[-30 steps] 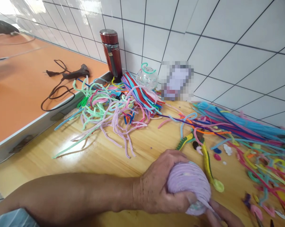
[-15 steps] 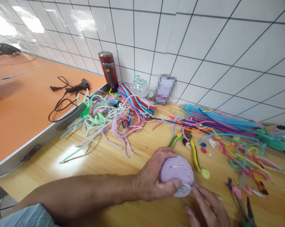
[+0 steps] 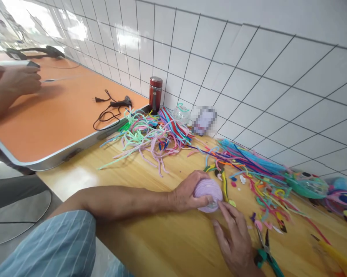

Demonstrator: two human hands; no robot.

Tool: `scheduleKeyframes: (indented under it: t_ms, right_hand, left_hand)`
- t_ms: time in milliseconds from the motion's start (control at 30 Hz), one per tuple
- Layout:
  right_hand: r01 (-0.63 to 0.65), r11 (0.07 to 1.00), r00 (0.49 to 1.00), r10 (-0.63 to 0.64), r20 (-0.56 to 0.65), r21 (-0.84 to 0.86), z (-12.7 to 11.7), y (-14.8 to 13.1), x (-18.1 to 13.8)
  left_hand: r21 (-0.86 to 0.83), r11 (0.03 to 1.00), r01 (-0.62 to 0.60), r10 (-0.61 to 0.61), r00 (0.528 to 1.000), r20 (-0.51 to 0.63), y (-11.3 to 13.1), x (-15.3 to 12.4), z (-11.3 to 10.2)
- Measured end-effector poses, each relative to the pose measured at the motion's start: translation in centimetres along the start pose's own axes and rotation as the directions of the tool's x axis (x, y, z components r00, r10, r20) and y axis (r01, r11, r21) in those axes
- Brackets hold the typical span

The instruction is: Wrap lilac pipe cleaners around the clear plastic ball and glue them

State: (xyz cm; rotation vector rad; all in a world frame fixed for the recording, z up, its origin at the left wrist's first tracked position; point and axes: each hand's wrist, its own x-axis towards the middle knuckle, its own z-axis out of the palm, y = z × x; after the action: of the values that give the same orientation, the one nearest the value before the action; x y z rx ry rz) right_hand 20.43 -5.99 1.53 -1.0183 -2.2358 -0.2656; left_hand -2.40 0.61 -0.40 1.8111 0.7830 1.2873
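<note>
My left hand (image 3: 185,195) is wrapped round a ball (image 3: 208,189) wound with lilac pipe cleaner, its thumb across the near side. A clear, shiny patch shows at the ball's lower end, beside that thumb. My right hand (image 3: 235,240) lies low at the right of the ball, its fingers stretched out and the fingertips touching the ball's right edge. Its thumb stands apart, below the ball. Just beyond the ball lie yellow-and-green handled pliers (image 3: 225,186), partly hidden. Green-handled pliers (image 3: 266,250) with open jaws rest to the right of my right hand.
Loose pipe cleaners (image 3: 144,132) are heaped at the back left, and a long bundle (image 3: 248,156) lies along the tiled wall. A red flask (image 3: 155,94) and a clear jar (image 3: 181,114) stand behind. Another person's hand (image 3: 20,79) is over the orange table (image 3: 60,115).
The view has shifted back and left, bringing in another person's hands and more of the table. My left hand keeps holding the ball; my right fingers stay at its edge.
</note>
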Motion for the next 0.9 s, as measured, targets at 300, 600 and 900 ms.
scheduleKeyframes:
  t_ms: [300,600,900]
  right_hand:
    - [-0.106,0.992,0.994,0.106,0.013,0.070,-1.2,-0.3,2.2]
    - [-0.242,0.965,0.966,0.249,-0.074,0.099,-0.9,-2.2,3.4]
    - [-0.212,0.973,0.956,0.227,-0.184,0.095,0.2,-2.6,3.0]
  left_hand:
    - [0.060,0.997,-0.041,0.039,0.999,0.027,-0.1,0.3,-0.3]
    - [0.052,0.998,-0.039,0.038,0.999,0.036,-0.3,0.3,-0.3]
    - [0.072,0.995,-0.075,0.071,0.996,0.050,-0.6,0.1,-0.5]
